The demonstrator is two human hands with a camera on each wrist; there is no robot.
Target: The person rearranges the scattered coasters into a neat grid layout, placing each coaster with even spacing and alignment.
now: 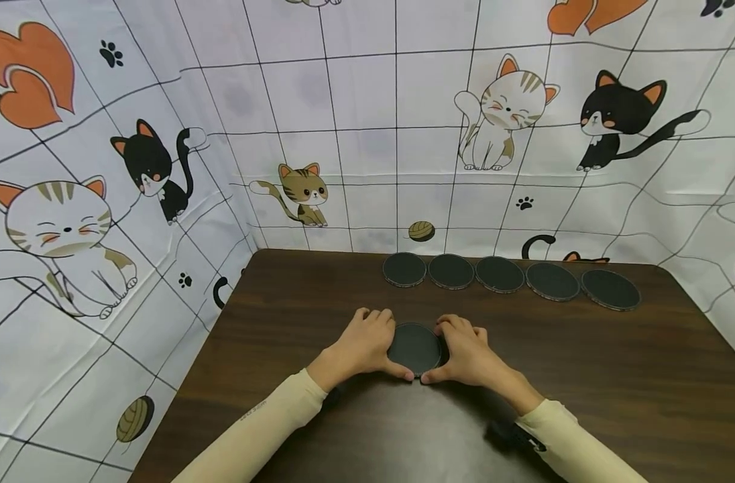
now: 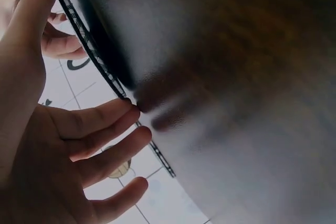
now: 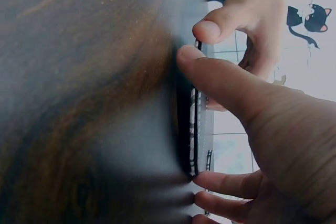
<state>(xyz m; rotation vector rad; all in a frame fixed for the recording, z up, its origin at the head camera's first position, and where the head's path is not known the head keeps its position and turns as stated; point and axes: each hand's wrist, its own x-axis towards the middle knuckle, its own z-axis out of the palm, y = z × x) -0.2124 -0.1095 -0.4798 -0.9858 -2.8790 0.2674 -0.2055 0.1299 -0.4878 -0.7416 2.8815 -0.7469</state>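
A round dark coaster (image 1: 414, 349) with a pale patterned rim lies level between both hands near the middle of the table. From its left side, my left hand (image 1: 367, 342) grips the edge, thumb at the near rim and fingers toward the far side. The right hand (image 1: 469, 352) mirrors this on the right, and the two thumbs nearly meet at the front. Seen edge-on in the right wrist view, the coaster's rim (image 3: 194, 135) sits close over the tabletop with a dark shadow beside it. In the left wrist view, fingertips are right at the rim (image 2: 92, 45).
Along the far edge of the brown wooden table (image 1: 307, 288), several matching dark coasters (image 1: 499, 275) lie in a row from the middle to the right. Behind and to the left hangs a white sheet (image 1: 367, 154) with grid lines and cartoon cats.
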